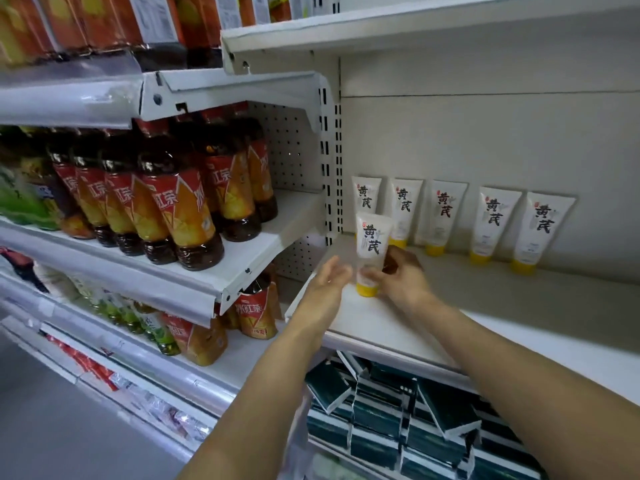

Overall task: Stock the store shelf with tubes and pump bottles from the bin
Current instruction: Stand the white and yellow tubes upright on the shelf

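Observation:
A white tube with a yellow cap (372, 244) stands cap-down near the front left of the white shelf (519, 317). My right hand (398, 275) grips its lower part, just above the cap. My left hand (329, 282) hovers just left of the tube with straight fingers, holding nothing. Several matching tubes (495, 223) lean in a row against the shelf's back wall. The bin is out of view.
Left of the perforated upright (330, 168), neighbouring shelves hold rows of red-labelled iced tea bottles (173, 209). Dark green boxes (415, 410) fill the shelf below. Another white shelf (415, 26) overhangs the tubes.

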The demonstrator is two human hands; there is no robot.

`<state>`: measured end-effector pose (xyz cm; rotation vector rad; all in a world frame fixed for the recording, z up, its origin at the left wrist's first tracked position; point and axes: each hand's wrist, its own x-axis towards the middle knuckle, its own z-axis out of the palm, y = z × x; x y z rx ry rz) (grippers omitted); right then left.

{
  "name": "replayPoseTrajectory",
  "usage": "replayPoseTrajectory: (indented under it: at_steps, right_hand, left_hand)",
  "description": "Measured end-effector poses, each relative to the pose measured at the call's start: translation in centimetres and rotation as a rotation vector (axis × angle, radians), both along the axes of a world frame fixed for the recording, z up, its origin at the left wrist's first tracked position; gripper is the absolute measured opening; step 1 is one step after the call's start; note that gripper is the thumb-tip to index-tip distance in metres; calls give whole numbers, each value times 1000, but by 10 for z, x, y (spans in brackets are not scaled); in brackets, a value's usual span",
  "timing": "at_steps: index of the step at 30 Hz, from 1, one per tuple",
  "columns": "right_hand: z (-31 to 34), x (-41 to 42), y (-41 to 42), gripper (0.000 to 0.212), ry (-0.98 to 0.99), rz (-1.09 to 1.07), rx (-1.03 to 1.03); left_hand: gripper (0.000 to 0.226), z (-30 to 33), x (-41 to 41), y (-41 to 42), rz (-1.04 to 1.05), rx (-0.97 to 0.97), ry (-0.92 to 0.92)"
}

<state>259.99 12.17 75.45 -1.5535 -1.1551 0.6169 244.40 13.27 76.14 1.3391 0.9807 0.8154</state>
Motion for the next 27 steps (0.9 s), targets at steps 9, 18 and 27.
replayPoseTrajectory:
  at_steps: [9,18,27]
  right_hand:
    - [-9,17,61,23,-127,18,-49]
    - [-24,30,97,26,-197,-10,-23]
    - [-29,34,108,33,-267,-32,-35]
  left_hand:
    - [35,4,30,65,59,-122,-99]
    - [17,10,55,87,88,-202,-170]
    - [22,17,60,90,103,-202,-125]
